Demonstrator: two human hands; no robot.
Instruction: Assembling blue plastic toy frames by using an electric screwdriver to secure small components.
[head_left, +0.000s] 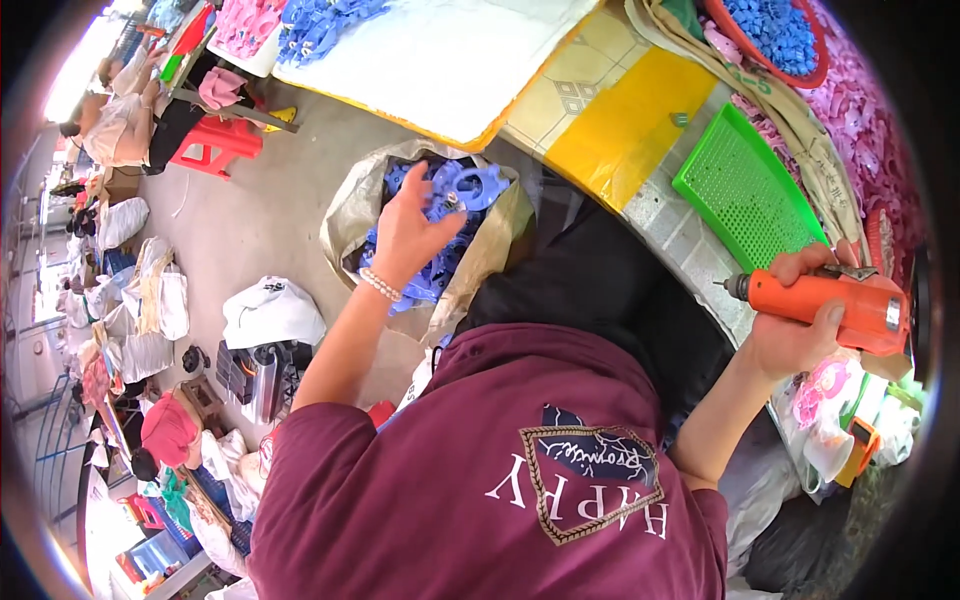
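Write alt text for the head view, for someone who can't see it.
The right hand holds an orange power tool, while the left hand hangs open over blue pieces in an open sack; a green perforated tray lies on the table.

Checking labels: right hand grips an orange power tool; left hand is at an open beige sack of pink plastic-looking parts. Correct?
Not pink: the head view shows blue plastic-looking parts in the open beige sack at the left hand. The rest stands.

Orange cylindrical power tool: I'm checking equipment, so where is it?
In the head view, the orange cylindrical power tool is at the right, held in the person's right hand, just below the green perforated plastic tray.
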